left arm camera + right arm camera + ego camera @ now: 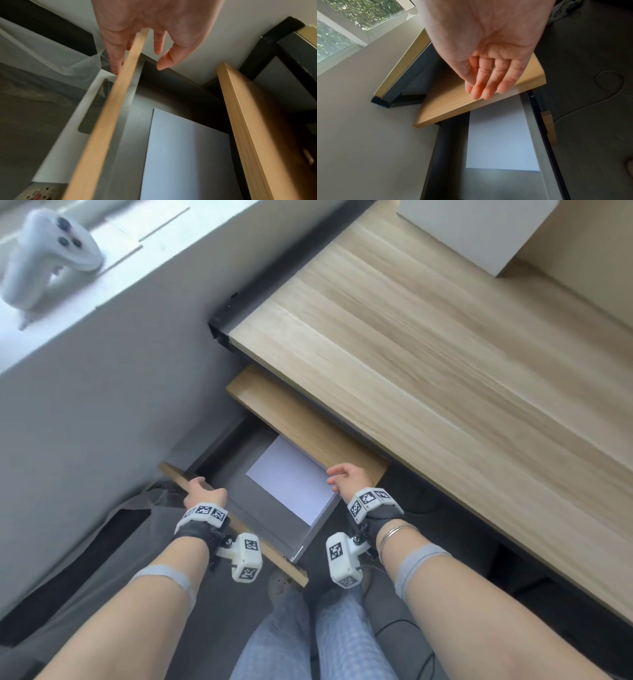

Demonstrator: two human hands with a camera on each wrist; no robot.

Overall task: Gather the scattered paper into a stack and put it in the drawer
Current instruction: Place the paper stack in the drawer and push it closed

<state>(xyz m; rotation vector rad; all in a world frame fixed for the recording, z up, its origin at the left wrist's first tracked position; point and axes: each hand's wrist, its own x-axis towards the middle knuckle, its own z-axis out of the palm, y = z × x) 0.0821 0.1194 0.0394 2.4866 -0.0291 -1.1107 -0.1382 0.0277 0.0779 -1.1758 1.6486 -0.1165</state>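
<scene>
The drawer [260, 508] under the desk stands pulled out, grey inside, with a wooden front panel [274, 559]. A stack of white paper [291, 477] lies flat on its bottom, against the right wall; it also shows in the wrist views as paper [185, 155] and paper [498, 142]. My left hand [202, 491] rests on the panel's top edge [102, 121]. Its fingers [116, 63] lie straight down the outer face and the thumb stays apart on the inner side. My right hand [346, 477] hovers over the drawer's right rear corner, fingers [484, 86] straight and together, holding nothing.
A wooden board [301, 419] juts out above the drawer's back, under the desk top [445, 371]. A white box [479, 231] stands at the desk's far end. A white controller [48, 258] lies on the window sill. A cable [607, 83] lies on the dark floor.
</scene>
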